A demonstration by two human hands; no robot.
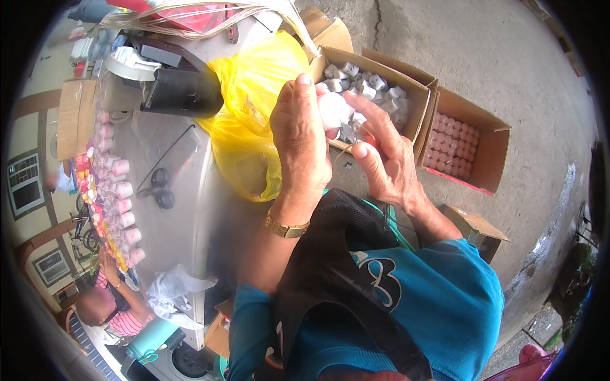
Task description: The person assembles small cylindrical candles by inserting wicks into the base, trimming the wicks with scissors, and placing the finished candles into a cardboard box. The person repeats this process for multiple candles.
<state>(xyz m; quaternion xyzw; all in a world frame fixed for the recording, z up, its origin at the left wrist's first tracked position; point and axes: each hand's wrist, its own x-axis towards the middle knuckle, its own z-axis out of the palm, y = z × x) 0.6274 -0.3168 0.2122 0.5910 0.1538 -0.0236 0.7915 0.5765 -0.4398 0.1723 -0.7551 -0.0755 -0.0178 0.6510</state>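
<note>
Up in front of my chest, my left hand (302, 130) is wrapped round a small white rounded piece (333, 111), with its thumb pointing up. A gold-coloured watch (286, 229) circles that wrist. My right hand (389, 149) is closed from the other side, its thumb and fingers pinching clear plastic film (352, 127) at the piece's edge. Fingers partly hide the piece, so its exact kind is unclear. Behind the hands, an open cardboard box (419, 105) holds many small white plastic-wrapped pieces (376, 82).
Beside it another carton (492, 155) is packed with pink round pieces (452, 141). A yellow plastic bag (244, 133) hangs over the grey table (181, 228). On that table lie scissors (160, 181), a black cylindrical container (184, 92) and a row of pink-and-white cups (126, 204). Another person (117, 305) sits across.
</note>
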